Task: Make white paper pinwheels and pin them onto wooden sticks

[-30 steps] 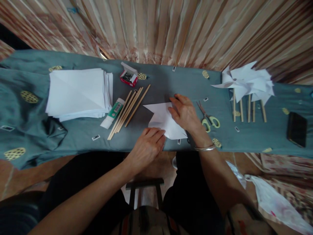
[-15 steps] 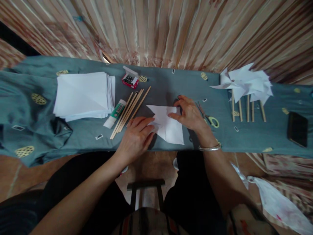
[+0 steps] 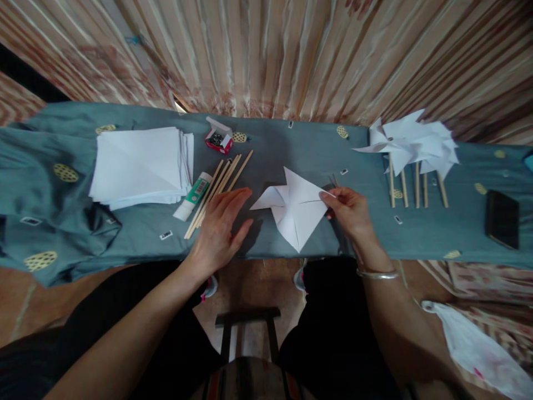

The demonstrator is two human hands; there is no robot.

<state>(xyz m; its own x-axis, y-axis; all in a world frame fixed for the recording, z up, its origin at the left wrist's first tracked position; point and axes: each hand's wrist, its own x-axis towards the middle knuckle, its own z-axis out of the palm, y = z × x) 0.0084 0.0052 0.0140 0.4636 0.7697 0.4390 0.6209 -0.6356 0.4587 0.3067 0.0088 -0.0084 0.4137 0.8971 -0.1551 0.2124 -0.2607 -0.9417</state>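
A white paper pinwheel (image 3: 296, 210), slit from its corners and partly folded, is over the cloth in front of me. My right hand (image 3: 347, 214) pinches its right corner between thumb and fingers. Apart from the paper, my left hand (image 3: 220, 228) is open with the thumb spread, next to several wooden sticks (image 3: 214, 191). A green and white glue stick (image 3: 192, 196) lies left of the sticks. The scissors (image 3: 333, 180) are mostly hidden behind my right hand; only their tips show.
A stack of white paper (image 3: 137, 166) lies at the left. Behind the sticks stands an open red box (image 3: 219, 137) of small dark metal pieces. Finished pinwheels on sticks (image 3: 410, 141) and a black phone (image 3: 502, 218) lie at the right on the green tablecloth (image 3: 266, 130).
The paper has turned, and its right corner is now pinched in my right hand, which moved right. My left hand has let go of the paper's left side and moved left, fingers opening.
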